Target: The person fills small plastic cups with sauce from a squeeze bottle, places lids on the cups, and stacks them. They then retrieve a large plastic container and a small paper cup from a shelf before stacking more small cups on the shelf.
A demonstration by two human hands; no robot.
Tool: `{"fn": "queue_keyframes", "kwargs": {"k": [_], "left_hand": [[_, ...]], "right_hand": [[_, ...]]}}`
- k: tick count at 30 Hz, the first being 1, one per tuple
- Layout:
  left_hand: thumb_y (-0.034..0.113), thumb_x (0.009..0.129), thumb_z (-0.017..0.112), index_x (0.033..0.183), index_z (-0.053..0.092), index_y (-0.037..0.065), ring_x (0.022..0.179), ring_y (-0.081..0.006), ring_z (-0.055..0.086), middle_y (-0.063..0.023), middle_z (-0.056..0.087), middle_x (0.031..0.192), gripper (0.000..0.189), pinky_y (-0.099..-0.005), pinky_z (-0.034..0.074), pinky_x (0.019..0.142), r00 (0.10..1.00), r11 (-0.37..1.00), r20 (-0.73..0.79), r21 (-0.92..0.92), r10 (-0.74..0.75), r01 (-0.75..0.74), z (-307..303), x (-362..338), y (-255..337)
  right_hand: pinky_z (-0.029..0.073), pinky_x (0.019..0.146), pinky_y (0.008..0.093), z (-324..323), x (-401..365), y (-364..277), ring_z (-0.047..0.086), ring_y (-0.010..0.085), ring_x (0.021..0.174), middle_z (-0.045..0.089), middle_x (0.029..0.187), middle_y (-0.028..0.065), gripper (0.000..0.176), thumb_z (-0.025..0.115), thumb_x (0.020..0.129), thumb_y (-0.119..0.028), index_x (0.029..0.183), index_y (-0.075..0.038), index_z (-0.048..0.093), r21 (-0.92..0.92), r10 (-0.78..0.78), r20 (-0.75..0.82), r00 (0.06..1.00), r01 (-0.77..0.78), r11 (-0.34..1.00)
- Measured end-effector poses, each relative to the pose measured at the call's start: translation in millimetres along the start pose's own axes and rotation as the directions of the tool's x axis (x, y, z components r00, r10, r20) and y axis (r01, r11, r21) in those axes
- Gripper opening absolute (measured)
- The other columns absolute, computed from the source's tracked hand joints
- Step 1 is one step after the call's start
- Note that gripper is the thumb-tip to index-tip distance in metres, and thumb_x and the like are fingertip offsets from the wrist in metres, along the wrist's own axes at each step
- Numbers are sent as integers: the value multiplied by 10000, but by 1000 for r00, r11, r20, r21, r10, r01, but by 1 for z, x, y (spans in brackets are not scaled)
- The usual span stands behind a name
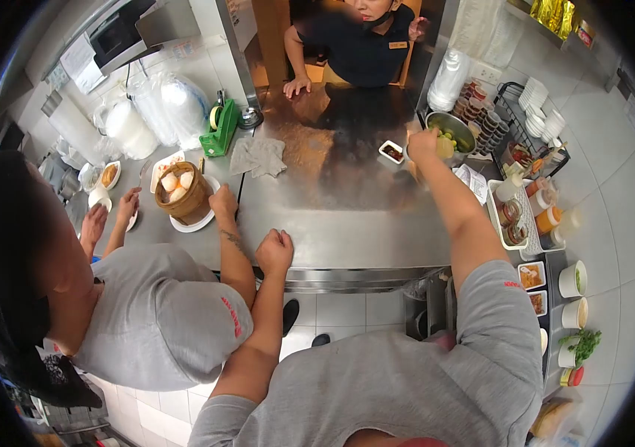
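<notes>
My right hand (423,145) reaches to the near left rim of a metal bowl (466,128) holding small green citrus fruits (445,138). Its fingers are bent together at the bowl, and I cannot tell what is in them. Just left of that hand, a small white dish (392,152) with dark sauce and red bits sits on the steel counter (332,231). My left hand (274,252) rests in a closed fist by the counter's front edge, with nothing showing in it.
On my left, a co-worker's hand (223,201) touches a white plate (202,223) under a bamboo steamer (191,195) of dumplings. A person (355,45) stands across the counter. A grey cloth (258,155), a green tape dispenser (219,130) and sauce bottles (548,217) lie around.
</notes>
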State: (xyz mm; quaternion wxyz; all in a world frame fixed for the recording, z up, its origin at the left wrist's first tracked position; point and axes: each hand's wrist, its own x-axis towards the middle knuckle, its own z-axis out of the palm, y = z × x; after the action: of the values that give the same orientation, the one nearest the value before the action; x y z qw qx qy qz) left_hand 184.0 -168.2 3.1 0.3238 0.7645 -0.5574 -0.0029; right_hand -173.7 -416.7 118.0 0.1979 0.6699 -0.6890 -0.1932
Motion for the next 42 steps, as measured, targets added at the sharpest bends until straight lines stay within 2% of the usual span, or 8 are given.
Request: {"fn": "queue_keyframes", "kwargs": {"k": [5,9,12,20,25,28,34,42], "left_hand": [[264,847,576,680,546,59,610,-384,592,-164,600,660,266,-485,462,564,1000,1000,27,-9,13,-13,5,0,-6],[268,845,570,680,547,56,606,-390,589,-172,602,662,270,-484,467,569,1000,996,16,-86,26,-25,12,-1,-12],[273,844,568,674,549,57,605,-388,593,-171,606,663,275,-477,472,571,999,1000,45,-23,-5,6,2,-2,-3],[298,843,567,674,557,73,596,-378,602,-150,615,640,282,-481,476,556,998,995,-48,91,37,-33,8,-5,-10],[318,850,560,677,553,75,598,-371,604,-138,618,643,299,-483,462,531,998,993,-33,109,51,-47,6,-6,-2],[318,850,561,683,552,74,611,-371,607,-139,618,646,295,-481,466,547,999,991,-11,131,42,-40,2,-8,2],[329,845,558,724,570,67,664,-375,621,-154,643,715,289,-489,475,590,999,991,-25,135,27,-24,7,-5,-4],[372,847,540,738,614,78,696,-378,638,-155,660,719,323,-481,493,639,1000,987,20,161,-21,17,5,-5,-6]], "right_hand": [[349,899,488,11,-35,-3,532,233,1131,600,1209,55,309,596,849,-311,1120,-182,668,244,138,81,987,-154,957],[421,914,442,23,-55,-7,547,267,1142,600,1216,97,617,815,640,-346,1189,-145,617,497,237,244,940,-331,802],[461,906,447,53,-65,-8,601,300,1073,640,1147,135,629,809,637,-320,1193,-122,592,782,234,296,926,-376,498],[499,825,352,66,-108,94,633,216,938,660,1039,135,706,853,637,-371,1165,0,566,994,471,65,880,-17,-105],[499,813,386,21,-193,227,650,311,921,678,977,178,580,843,598,-352,1036,-39,626,979,777,-120,617,-58,197],[500,820,419,37,-214,276,633,351,954,671,978,186,572,805,649,-343,1085,-27,610,841,918,-160,363,-437,319],[466,896,458,142,-238,316,579,376,1070,580,1185,200,660,754,694,-406,1189,-35,524,838,947,-51,318,-503,214],[472,888,448,231,-249,308,593,396,1057,617,1110,251,724,731,711,-476,1195,13,504,750,944,122,307,-651,115]]}}
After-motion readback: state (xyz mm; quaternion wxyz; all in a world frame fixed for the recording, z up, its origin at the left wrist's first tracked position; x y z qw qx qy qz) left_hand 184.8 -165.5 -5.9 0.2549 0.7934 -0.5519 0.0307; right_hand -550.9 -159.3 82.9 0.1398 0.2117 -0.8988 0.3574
